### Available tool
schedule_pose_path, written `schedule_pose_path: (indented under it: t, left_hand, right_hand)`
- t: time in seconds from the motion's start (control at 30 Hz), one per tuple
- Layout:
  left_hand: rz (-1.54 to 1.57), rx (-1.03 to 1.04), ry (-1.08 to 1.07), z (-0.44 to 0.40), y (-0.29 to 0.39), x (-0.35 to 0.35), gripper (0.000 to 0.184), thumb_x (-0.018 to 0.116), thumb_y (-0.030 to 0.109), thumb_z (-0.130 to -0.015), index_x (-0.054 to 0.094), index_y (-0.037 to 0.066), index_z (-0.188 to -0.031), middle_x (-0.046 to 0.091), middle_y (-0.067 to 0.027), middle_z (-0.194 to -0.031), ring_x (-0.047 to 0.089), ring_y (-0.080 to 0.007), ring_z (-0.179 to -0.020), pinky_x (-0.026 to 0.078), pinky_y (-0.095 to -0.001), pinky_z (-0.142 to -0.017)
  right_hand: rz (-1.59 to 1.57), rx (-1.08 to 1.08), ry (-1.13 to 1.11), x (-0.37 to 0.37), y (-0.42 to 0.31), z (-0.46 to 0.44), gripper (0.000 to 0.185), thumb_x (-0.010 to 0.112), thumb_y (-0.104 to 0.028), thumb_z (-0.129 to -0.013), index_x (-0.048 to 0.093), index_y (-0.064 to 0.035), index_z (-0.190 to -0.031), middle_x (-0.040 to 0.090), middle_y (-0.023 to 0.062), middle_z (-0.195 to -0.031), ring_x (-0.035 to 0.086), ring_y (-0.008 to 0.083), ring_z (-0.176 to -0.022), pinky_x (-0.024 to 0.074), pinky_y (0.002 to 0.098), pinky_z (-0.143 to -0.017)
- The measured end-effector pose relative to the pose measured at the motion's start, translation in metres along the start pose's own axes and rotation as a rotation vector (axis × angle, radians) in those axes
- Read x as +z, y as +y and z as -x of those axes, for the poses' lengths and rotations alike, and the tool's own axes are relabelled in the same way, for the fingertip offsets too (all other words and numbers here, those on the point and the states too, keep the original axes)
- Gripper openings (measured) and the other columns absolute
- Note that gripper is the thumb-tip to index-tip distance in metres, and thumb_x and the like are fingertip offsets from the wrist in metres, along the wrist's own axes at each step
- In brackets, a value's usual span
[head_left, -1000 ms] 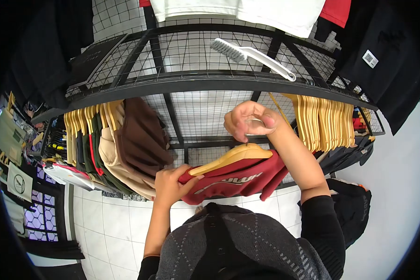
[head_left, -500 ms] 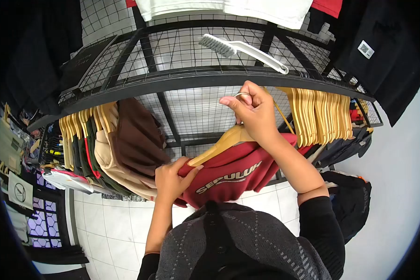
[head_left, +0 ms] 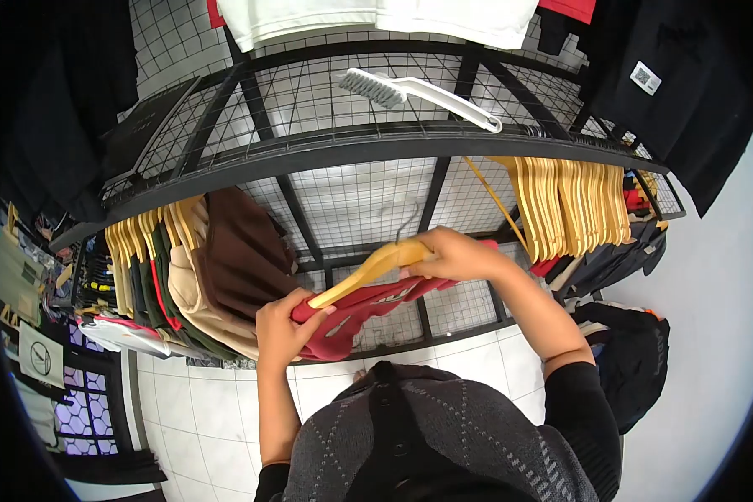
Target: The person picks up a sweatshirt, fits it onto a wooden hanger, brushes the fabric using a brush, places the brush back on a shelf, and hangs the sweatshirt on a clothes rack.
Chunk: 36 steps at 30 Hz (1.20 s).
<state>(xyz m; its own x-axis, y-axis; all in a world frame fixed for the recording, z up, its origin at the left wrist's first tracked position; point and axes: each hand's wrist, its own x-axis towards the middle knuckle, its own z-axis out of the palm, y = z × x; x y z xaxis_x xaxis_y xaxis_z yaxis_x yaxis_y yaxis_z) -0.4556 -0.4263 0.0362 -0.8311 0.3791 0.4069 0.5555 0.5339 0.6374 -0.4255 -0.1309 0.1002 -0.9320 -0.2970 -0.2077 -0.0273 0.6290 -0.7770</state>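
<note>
A red garment point(head_left: 343, 328) with pale lettering hangs on a light wooden hanger point(head_left: 361, 272) in front of the rack. My left hand point(head_left: 286, 325) pinches the garment's shoulder at the hanger's left end. My right hand point(head_left: 446, 255) grips the hanger's right arm close to its middle, covering part of the wood. Above the wood stands the metal hook point(head_left: 407, 222), free of any rail that I can see. The garment's right side partly shows below my right forearm.
A white brush point(head_left: 448, 99) lies on the black wire shelf point(head_left: 309, 151) above. Clothes on hangers, including a brown garment point(head_left: 247, 259), hang at the left. Wooden hangers point(head_left: 565, 209) crowd the right side, with a black garment point(head_left: 632, 360) below them.
My right hand has come down from above the hanger and now holds its right arm, leaving the hook uncovered. My left hand and the garment have shifted slightly left, and the lettering is more folded.
</note>
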Motion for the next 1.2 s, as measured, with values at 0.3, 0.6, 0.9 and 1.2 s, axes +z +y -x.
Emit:
schedule_pose_path:
  t: [0.3,0.6,0.9,1.2]
  left_hand:
    - [-0.044,0.126,-0.202,-0.020,0.018,0.028,0.021,0.066,0.021,-0.081,0.054,0.005,-0.090,0.058,-0.0146,-0.071,0.057,-0.0357,-0.067,0.045,-0.0399,-0.060]
    - [-0.208,0.100,0.041,-0.035,-0.006,0.011,0.053,0.074,0.025,-0.071,0.053,0.007,-0.116,0.051,-0.0136,-0.112,0.047,-0.0345,-0.107,0.031,-0.0452,-0.098]
    - [-0.203,-0.154,0.335,-0.003,-0.082,-0.022,0.039,0.067,0.016,-0.080,0.054,0.009,-0.116,0.046,-0.0142,-0.119,0.044,-0.0353,-0.114,0.027,-0.0524,-0.104]
    - [-0.379,-0.261,0.432,-0.003,-0.182,-0.105,0.044,0.065,0.014,-0.080,0.051,0.008,-0.121,0.032,-0.0244,-0.134,0.031,-0.0424,-0.124,0.027,-0.0479,-0.103]
  right_hand:
    - [0.097,-0.186,0.071,0.001,0.013,-0.009,0.031,0.068,-0.022,-0.081,0.062,0.0010,-0.101,0.066,0.0129,-0.079,0.061,0.0215,-0.070,0.0466,0.0317,-0.068]
    - [-0.057,-0.120,0.071,-0.003,0.020,-0.023,0.029,0.065,-0.022,-0.087,0.060,0.0009,-0.102,0.059,0.0055,-0.071,0.050,0.0129,-0.064,0.0414,0.0274,-0.062]
    - [-0.186,0.169,-0.321,0.046,0.064,-0.090,0.029,0.059,-0.030,-0.092,0.060,-0.0015,-0.093,0.055,0.0002,-0.069,0.050,0.0076,-0.060,0.0427,0.0233,-0.056]
    - [-0.689,0.272,0.219,0.101,-0.033,-0.187,0.035,0.055,-0.039,-0.092,0.051,-0.0045,-0.086,0.043,-0.0033,-0.061,0.036,0.0043,-0.046,0.0272,0.0196,-0.041]
